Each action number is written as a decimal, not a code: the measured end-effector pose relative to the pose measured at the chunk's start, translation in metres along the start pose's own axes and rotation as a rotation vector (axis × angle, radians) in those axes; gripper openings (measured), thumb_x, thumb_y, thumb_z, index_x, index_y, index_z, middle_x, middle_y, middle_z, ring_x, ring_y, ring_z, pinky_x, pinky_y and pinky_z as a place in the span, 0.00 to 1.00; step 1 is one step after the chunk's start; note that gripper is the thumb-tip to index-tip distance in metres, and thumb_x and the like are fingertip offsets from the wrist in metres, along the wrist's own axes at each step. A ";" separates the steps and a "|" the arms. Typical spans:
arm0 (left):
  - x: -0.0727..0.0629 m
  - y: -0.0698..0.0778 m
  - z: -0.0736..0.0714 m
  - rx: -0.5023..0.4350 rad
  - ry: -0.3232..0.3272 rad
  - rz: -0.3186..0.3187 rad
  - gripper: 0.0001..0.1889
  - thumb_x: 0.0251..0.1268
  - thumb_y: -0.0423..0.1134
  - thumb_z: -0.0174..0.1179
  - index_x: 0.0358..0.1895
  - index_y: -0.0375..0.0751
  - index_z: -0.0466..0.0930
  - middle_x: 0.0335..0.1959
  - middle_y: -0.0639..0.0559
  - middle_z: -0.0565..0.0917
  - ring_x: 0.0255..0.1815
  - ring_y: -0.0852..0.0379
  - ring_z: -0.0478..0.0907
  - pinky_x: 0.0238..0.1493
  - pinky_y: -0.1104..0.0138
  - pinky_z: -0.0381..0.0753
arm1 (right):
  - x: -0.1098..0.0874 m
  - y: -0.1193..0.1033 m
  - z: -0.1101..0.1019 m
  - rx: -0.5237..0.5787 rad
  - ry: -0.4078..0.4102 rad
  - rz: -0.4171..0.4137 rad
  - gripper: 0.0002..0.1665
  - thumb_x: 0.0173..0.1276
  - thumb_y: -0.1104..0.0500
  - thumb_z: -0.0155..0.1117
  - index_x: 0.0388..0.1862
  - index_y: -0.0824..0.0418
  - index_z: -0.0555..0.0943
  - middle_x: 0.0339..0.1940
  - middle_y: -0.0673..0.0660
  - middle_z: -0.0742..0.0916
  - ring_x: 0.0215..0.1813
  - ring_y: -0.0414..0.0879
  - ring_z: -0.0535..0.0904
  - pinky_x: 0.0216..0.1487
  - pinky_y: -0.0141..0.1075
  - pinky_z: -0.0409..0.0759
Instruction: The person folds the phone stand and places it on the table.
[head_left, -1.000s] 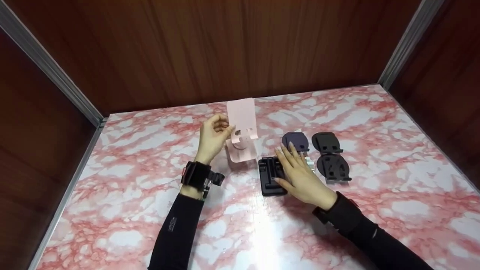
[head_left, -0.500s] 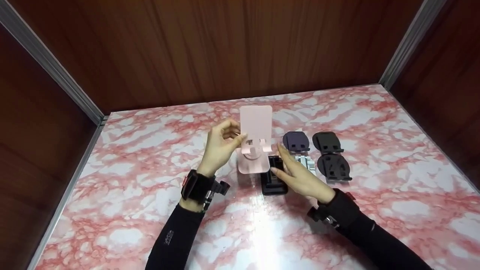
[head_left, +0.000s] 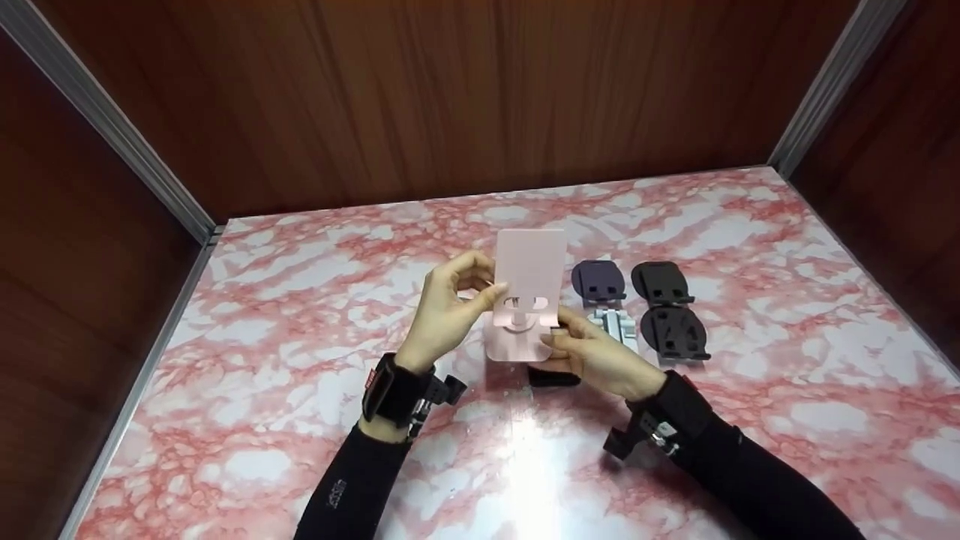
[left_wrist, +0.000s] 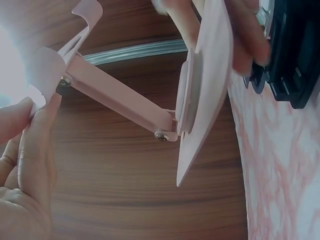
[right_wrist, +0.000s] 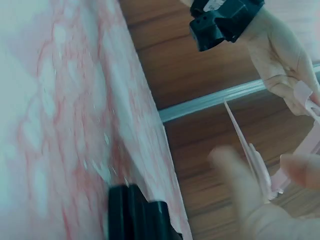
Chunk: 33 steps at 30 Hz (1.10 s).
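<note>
A pink phone stand (head_left: 531,262) is held unfolded above the table, its back plate upward and its base toward the black folded stand. My left hand (head_left: 446,315) pinches the lower left edge of the back plate between thumb and fingers. At the base's right edge, my right hand (head_left: 600,356) grips with the thumb in front and fingers behind. The left wrist view shows the hinged arm of the pink stand (left_wrist: 120,95) from the side, with right-hand fingers on both faces of the base. A black folded stand (head_left: 553,377) lies below, mostly hidden.
Right of the hands lie a purple folded stand (head_left: 598,280), a pale folded stand (head_left: 616,326) and two dark ones, a rear stand (head_left: 660,282) and a front stand (head_left: 673,331). Brown wood-look panels (head_left: 480,97) wall in the marbled table (head_left: 300,315).
The left hand has carried the pink stand rightward and nearer, over the black stand. My right hand has left the black stand and now grips the pink stand's base.
</note>
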<state>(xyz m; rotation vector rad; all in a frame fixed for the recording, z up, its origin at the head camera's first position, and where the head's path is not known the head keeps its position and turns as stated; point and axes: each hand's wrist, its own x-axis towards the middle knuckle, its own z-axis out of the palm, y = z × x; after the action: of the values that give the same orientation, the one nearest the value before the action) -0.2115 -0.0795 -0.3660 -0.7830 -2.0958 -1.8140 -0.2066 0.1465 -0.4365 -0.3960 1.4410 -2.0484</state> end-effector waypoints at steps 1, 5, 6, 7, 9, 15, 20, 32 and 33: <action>-0.001 0.000 0.000 -0.006 -0.003 0.000 0.07 0.59 0.25 0.65 0.37 0.27 0.77 0.29 0.47 0.80 0.29 0.55 0.79 0.35 0.63 0.82 | 0.001 0.001 0.001 0.016 0.004 -0.002 0.34 0.75 0.69 0.46 0.76 0.69 0.49 0.63 0.66 0.74 0.57 0.54 0.78 0.63 0.49 0.72; -0.004 0.002 0.001 -0.026 -0.007 -0.018 0.07 0.59 0.25 0.65 0.38 0.26 0.78 0.30 0.47 0.80 0.30 0.55 0.79 0.35 0.64 0.82 | 0.001 0.003 0.005 0.038 0.014 0.000 0.30 0.73 0.72 0.48 0.70 0.76 0.54 0.56 0.65 0.79 0.52 0.53 0.81 0.57 0.44 0.78; -0.005 0.002 0.001 -0.025 -0.005 -0.027 0.07 0.59 0.25 0.65 0.38 0.27 0.78 0.30 0.47 0.81 0.30 0.55 0.79 0.35 0.64 0.83 | 0.001 0.003 0.005 0.043 0.012 -0.001 0.29 0.73 0.72 0.49 0.70 0.77 0.54 0.56 0.65 0.79 0.51 0.53 0.82 0.56 0.44 0.79; -0.006 0.003 0.001 -0.026 -0.001 -0.039 0.07 0.60 0.25 0.65 0.38 0.27 0.78 0.30 0.47 0.81 0.30 0.55 0.80 0.35 0.64 0.83 | 0.001 0.004 0.006 0.049 0.010 -0.002 0.29 0.73 0.73 0.48 0.70 0.77 0.54 0.56 0.65 0.79 0.51 0.53 0.82 0.55 0.43 0.79; -0.008 0.005 0.001 -0.032 0.008 -0.067 0.06 0.61 0.26 0.64 0.39 0.28 0.78 0.30 0.47 0.81 0.31 0.54 0.80 0.34 0.62 0.85 | 0.000 0.004 0.006 0.056 0.005 -0.008 0.30 0.73 0.73 0.47 0.70 0.77 0.53 0.55 0.65 0.80 0.50 0.52 0.82 0.53 0.41 0.80; -0.011 0.006 0.003 0.009 0.027 -0.114 0.06 0.67 0.32 0.62 0.37 0.30 0.78 0.28 0.45 0.80 0.31 0.52 0.79 0.28 0.61 0.86 | -0.002 0.006 0.006 0.079 -0.002 -0.003 0.31 0.73 0.74 0.46 0.72 0.76 0.50 0.54 0.64 0.80 0.50 0.52 0.82 0.53 0.41 0.81; -0.015 0.004 0.004 0.062 0.016 -0.124 0.08 0.69 0.34 0.60 0.34 0.30 0.78 0.27 0.45 0.79 0.29 0.52 0.79 0.26 0.64 0.85 | -0.002 0.007 0.006 0.078 0.012 0.005 0.32 0.72 0.75 0.45 0.72 0.76 0.50 0.56 0.64 0.79 0.50 0.52 0.82 0.54 0.41 0.80; -0.019 0.001 0.006 -0.013 0.049 -0.163 0.11 0.70 0.35 0.59 0.30 0.30 0.77 0.27 0.46 0.79 0.28 0.53 0.80 0.27 0.61 0.86 | -0.001 0.006 0.008 0.086 0.035 0.009 0.32 0.72 0.75 0.47 0.72 0.73 0.52 0.57 0.64 0.79 0.51 0.52 0.82 0.54 0.42 0.80; -0.019 0.001 0.006 -0.010 0.048 -0.160 0.12 0.70 0.35 0.59 0.29 0.30 0.77 0.26 0.46 0.79 0.27 0.54 0.80 0.27 0.61 0.85 | -0.001 0.006 0.008 0.086 0.032 0.007 0.31 0.72 0.75 0.48 0.72 0.73 0.53 0.57 0.64 0.79 0.51 0.53 0.82 0.54 0.42 0.80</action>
<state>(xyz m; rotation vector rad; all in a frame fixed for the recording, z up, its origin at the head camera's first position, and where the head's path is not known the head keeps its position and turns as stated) -0.1946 -0.0784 -0.3764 -0.5823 -2.1749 -1.9050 -0.1997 0.1392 -0.4392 -0.3241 1.3655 -2.1115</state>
